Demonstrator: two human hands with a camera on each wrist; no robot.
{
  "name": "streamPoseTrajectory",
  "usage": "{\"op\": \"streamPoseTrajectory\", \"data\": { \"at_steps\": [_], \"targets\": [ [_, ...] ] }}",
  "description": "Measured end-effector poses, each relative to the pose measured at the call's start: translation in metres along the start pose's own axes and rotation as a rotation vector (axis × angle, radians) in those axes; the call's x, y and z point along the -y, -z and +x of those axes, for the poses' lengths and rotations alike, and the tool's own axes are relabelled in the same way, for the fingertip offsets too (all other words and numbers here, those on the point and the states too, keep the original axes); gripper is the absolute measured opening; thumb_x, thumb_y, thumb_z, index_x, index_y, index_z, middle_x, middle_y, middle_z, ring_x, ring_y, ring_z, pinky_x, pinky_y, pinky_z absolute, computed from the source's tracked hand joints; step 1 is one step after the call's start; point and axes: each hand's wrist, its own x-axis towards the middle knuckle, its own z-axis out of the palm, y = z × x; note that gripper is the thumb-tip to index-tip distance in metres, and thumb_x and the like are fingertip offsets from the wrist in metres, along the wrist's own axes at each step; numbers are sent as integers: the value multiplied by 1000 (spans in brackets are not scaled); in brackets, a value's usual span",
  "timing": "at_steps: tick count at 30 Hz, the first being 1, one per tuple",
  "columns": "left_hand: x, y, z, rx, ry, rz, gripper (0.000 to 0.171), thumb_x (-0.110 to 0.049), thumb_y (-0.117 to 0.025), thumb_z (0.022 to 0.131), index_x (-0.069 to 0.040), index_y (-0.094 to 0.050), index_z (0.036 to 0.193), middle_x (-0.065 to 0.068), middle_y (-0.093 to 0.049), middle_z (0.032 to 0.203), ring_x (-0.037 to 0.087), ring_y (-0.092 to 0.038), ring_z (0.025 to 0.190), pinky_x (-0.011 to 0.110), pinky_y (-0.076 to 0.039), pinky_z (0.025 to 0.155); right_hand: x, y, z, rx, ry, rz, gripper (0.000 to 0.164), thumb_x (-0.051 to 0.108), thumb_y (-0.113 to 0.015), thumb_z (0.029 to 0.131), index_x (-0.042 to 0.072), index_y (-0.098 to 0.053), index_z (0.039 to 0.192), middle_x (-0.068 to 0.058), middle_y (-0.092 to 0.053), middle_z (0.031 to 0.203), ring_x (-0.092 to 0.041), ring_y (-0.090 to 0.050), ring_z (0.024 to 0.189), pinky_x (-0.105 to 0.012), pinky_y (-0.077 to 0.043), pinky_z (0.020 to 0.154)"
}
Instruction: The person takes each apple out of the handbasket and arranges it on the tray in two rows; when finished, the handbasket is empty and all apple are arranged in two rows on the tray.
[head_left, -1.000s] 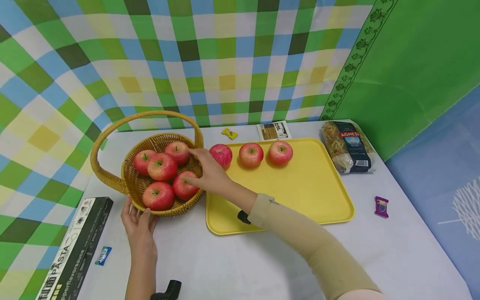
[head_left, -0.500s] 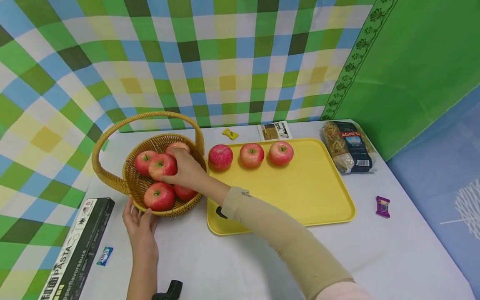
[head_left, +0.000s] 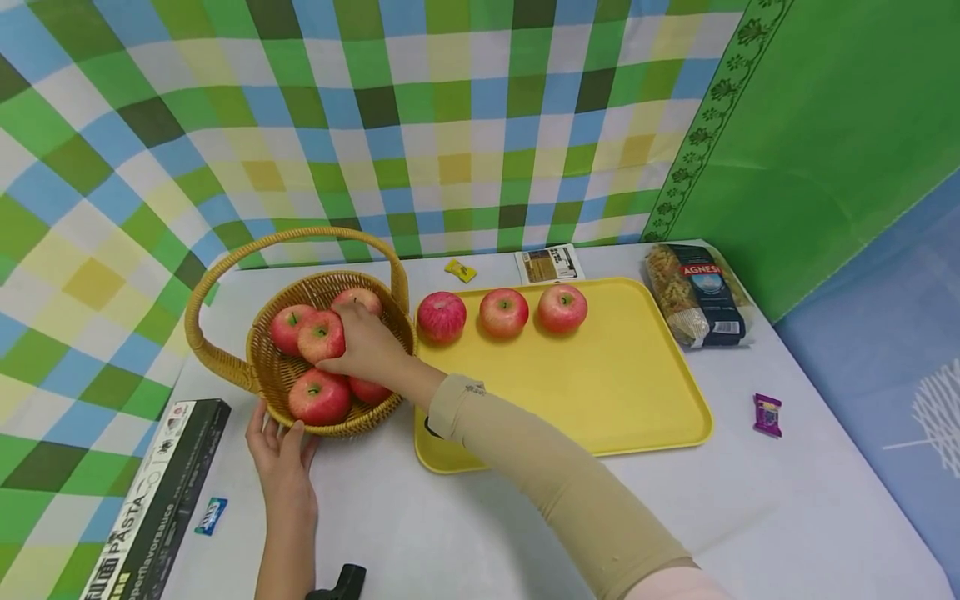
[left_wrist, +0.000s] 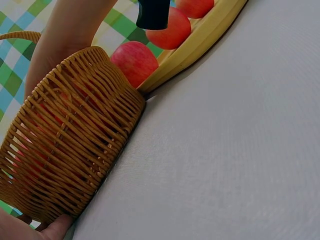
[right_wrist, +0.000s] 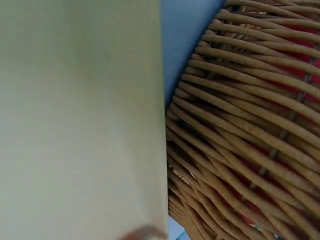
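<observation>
A wicker basket (head_left: 330, 429) with a tall arched handle holds several red apples. Inside it, my right hand (head_left: 371, 346) grips the middle apple (head_left: 320, 337), thumb on the near side and fingers over its far side. Part of that apple is hidden by the hand. Another apple (head_left: 318, 397) lies just in front, and one more is partly under my wrist. My left hand (head_left: 281, 454) rests against the basket's outer near-left side, fingers and thumb touching the weave; in the left wrist view the thumb (left_wrist: 59, 227) presses low on the wall.
Right of the basket lies a yellow tray (head_left: 585, 375) with three apples along its back edge. A pasta bag (head_left: 697, 296) stands at the far right. Small candy packets (head_left: 767, 414) and a printed card (head_left: 550, 263) lie around. A long pasta box (head_left: 161, 500) is at left.
My right hand has moved left and deeper into the basket, from the right-hand apples onto the middle one, which it now grips. My left hand has stayed at the basket's side.
</observation>
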Motion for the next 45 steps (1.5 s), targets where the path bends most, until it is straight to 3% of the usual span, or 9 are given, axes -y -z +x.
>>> {"op": "streamPoseTrajectory", "data": {
  "at_steps": [12, 21, 28, 33, 45],
  "targets": [
    [0, 0, -1, 0, 0, 8, 62, -22, -50, 101, -39, -16, 150, -4, -16, 159, 18, -24, 142, 39, -34, 109, -8, -2, -1, -39, 19, 67, 82, 49, -75, 78, 11, -40, 141, 0, -48, 134, -8, -49, 115, -20, -43, 95],
    [-1, 0, -1, 1, -5, 19, 62, -23, -51, 101, -39, -16, 150, -4, -17, 158, 18, -24, 142, 38, -35, 108, -8, 8, -9, -69, 33, 116, 79, 46, -78, 75, 12, -44, 138, -1, -51, 129, -9, -50, 112, -22, -44, 94],
    [0, 0, -1, -1, -11, 12, 62, -24, -52, 100, -40, -17, 150, -4, -18, 158, 18, -24, 142, 38, -35, 108, -11, 17, -17, -138, 148, 220, 74, 38, -82, 73, 8, -49, 132, -5, -44, 138, -8, -47, 115, -16, -40, 96],
    [0, 0, -2, -6, -5, 14, 62, -24, -52, 100, -40, -18, 149, -4, -18, 158, 18, -25, 142, 38, -35, 108, -11, 27, -30, -150, 205, 237, 78, 35, -83, 74, 8, -45, 137, -5, -43, 140, -10, -46, 120, -19, -39, 99],
    [0, 0, -1, -13, -1, 6, 62, -24, -53, 100, -41, -18, 149, -4, -17, 158, 18, -25, 142, 37, -36, 108, -5, 66, -79, -118, 211, 300, 84, 37, -83, 73, 14, -41, 142, -2, -46, 135, -9, -48, 116, -22, -48, 91]
  ]
}}
